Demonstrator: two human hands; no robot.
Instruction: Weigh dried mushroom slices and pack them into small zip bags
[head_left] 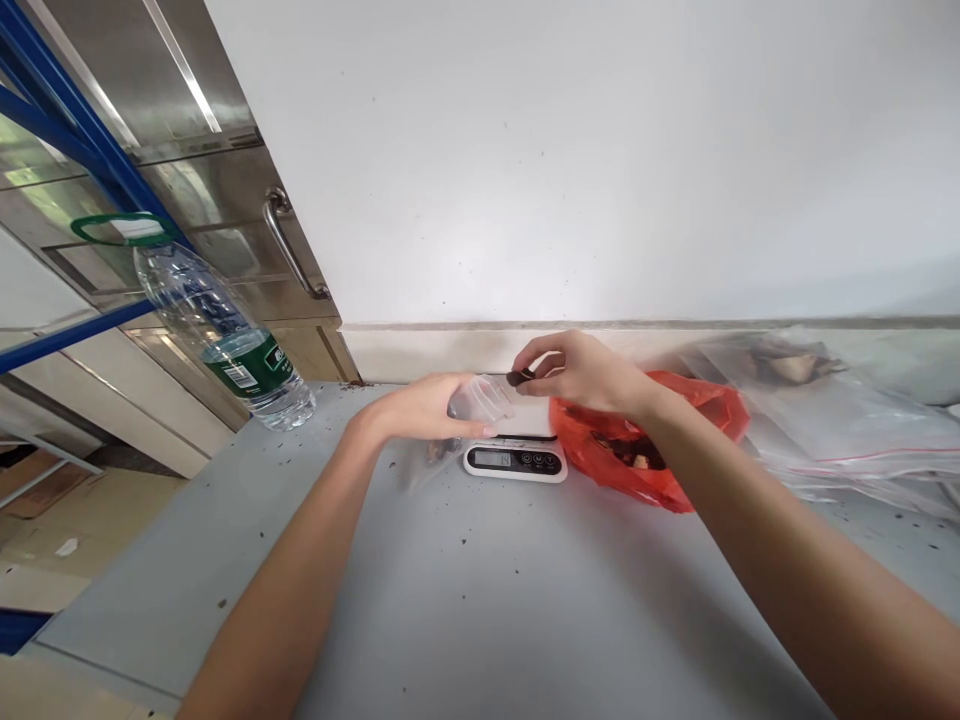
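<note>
My left hand (427, 405) is closed around a clear plastic bag (486, 398), its mouth facing right over a small white scale (525, 415). The lower part of the bag hangs left of the scale, with some dark bits in it. Just right of the bag's mouth, my right hand (574, 372) pinches a dark piece (519, 377) between thumb and fingers. The scale's display is lit at its front. Beneath my right wrist lies an open red plastic bag (630, 480) holding dark and light brown pieces.
A large water bottle with a green label (251, 365) stands at the table's left back edge. Clear bags (832, 430) are piled at the right by the white wall (585, 160). Dark crumbs dot the grey table (450, 620). A blue frame rises at the left.
</note>
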